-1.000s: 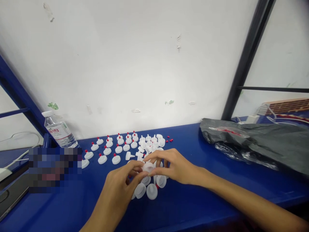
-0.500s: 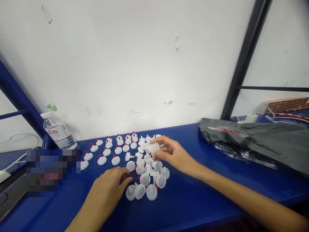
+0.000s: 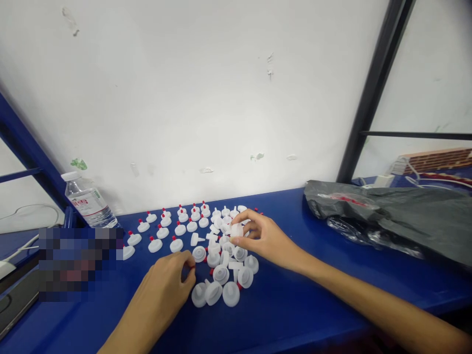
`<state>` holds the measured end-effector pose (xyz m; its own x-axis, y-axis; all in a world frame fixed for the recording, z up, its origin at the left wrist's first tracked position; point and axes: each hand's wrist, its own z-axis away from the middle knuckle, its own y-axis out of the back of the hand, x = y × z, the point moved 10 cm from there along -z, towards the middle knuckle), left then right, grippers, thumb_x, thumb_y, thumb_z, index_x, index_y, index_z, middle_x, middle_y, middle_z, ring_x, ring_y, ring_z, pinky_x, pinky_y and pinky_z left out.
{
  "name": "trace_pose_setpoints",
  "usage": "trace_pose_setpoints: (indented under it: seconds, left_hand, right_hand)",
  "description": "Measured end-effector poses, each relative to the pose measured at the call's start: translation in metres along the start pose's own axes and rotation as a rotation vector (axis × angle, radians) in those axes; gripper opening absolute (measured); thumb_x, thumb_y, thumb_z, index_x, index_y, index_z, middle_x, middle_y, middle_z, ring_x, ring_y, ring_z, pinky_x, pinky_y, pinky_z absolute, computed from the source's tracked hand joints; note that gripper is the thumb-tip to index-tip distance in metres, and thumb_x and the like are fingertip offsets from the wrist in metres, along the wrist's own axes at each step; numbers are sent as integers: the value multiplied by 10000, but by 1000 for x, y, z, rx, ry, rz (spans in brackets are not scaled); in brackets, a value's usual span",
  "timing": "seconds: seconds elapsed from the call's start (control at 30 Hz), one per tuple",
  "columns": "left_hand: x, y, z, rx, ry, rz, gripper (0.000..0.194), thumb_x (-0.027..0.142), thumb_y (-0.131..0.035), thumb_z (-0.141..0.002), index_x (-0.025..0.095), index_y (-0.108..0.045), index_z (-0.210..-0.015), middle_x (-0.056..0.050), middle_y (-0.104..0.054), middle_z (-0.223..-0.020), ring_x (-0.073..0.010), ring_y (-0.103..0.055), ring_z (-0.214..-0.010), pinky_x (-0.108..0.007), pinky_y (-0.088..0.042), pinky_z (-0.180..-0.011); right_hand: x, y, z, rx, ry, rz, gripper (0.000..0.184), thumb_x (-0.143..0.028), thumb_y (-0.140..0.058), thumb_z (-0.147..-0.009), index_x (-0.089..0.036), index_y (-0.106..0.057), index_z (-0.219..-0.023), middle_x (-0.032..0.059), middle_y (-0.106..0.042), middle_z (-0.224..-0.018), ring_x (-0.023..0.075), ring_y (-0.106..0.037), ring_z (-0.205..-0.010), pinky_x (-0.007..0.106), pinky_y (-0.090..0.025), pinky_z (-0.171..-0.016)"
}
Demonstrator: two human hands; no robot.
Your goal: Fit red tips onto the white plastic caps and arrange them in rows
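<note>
My right hand (image 3: 262,236) pinches a white nozzle cap (image 3: 236,229) between thumb and fingers, above the back of a loose pile. In that pile, white nozzle caps (image 3: 231,294) lie at various angles with small red tips (image 3: 211,271) among them. Left of the pile's front, my left hand (image 3: 169,275) has thumb and forefinger curled together; whatever is between them is hidden. Beyond it, white caps with red tips fitted (image 3: 155,245) stand upright in loose rows on the blue table (image 3: 295,305).
A water bottle (image 3: 90,201) leans at the back left, near a blurred patch (image 3: 79,263). On the right lies a grey plastic bag (image 3: 391,216) beside a dark upright post (image 3: 365,98). A white wall (image 3: 206,98) rises behind the table.
My left hand has drawn slightly back from the pile, its thumb and forefinger closing together. The nozzle cap in my right hand has turned, and that hand has shifted slightly.
</note>
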<state>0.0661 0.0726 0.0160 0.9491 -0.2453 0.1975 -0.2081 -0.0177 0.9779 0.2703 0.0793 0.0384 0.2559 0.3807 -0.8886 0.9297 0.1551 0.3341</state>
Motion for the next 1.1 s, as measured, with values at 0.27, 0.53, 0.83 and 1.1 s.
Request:
trace_pose_setpoints:
  seconds: [0.27,0.53,0.83,1.1]
  left_hand:
    - [5,34,7,259,-68,480,361,461,-532,-882,233,-720,-1089,-30,-748,-838,-183,-674,-644,-269,-496,-591]
    - [24,12,14,-13,35,1041,397,535,-683,-814,200,-656,-1026,-34,-716,-728,-230,-729,-718,-180,-381,-383]
    - [36,7,14,-78,27,1141,373,505,-718,-802,188,-638,-981,-41,-734,-723,-210,-722,-663,-163,-352,-378]
    - [36,12,18,41,84,1136,440,546,-752,-737,151,-762,-933,-57,-718,-604,-116,-556,-447,-181,-356,-389]
  right_hand:
    - [-18,-8,2,-65,114,34,286,-375,-758,-831,-254,-695,-1082,20,-691,-1123,151,-670,-899,244,-532,-684]
    - [-24,-18,8,-140,161,-22,340,-379,-809,-782,-228,-683,-1059,17,-713,-1014,161,-688,-904,237,-520,-685]
    - [-23,-15,10,-111,141,-42,337,-369,-848,-734,-208,-670,-969,23,-728,-1005,156,-686,-819,247,-512,-649]
    - [-12,-18,9,-116,51,-115,362,-348,-898,-655,-193,-655,-874,-14,-712,-842,108,-609,-643,221,-449,-571]
